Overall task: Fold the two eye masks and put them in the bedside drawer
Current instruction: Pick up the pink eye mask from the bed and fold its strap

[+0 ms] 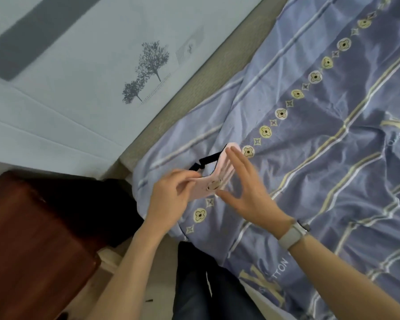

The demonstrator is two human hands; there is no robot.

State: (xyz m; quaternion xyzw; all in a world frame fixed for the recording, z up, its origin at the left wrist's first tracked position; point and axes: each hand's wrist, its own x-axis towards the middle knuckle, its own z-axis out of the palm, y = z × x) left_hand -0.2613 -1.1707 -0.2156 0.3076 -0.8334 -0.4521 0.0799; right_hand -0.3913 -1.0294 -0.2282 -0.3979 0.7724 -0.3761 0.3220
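Note:
A pink eye mask (214,181) with a black strap (207,160) is held just above the blue bedsheet (310,135) near the bed's left edge. My left hand (171,199) pinches the mask's near end between thumb and fingers. My right hand (245,190) rests flat against the mask's right side, fingers straight and spread, thumb under its lower edge. A small beige oval tab shows on the mask's face. I see only this one mask. The dark red wooden bedside cabinet (30,245) stands at the lower left; no drawer front shows.
A pale wall (79,77) with a grey tree print runs along the bed's far side. A dark gap (102,199) lies between cabinet and bed. My dark trousers (201,285) fill the bottom centre. A grey watch (293,234) is on my right wrist.

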